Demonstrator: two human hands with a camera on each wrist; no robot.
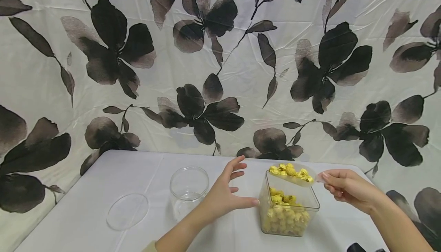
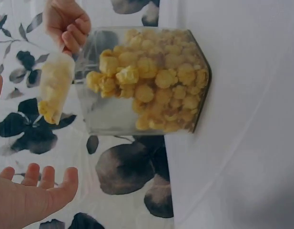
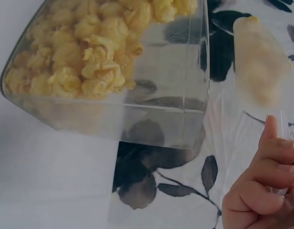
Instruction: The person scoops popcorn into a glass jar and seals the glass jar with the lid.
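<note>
My right hand (image 1: 349, 189) grips the handle of a translucent scoop (image 3: 261, 71), which is loaded with yellow popcorn (image 1: 291, 170). The scoop is over the top of a square clear container (image 1: 315, 204), partly filled with more of the same popcorn (image 2: 166, 81). To the left of that container, my left hand (image 1: 225, 196) is held with fingers spread and thumb out, holding nothing; its thumb tip overlaps the container's left side in the head view. A round clear jar (image 1: 189, 183) stands behind and left of my left forearm, its lower part partly hidden by the arm.
A clear round lid (image 1: 127, 212) lies flat on the white table (image 1: 86, 191), left of the jar. Black objects (image 1: 356, 247) show at the bottom right edge. Behind the table hangs a floral cloth (image 1: 262, 72).
</note>
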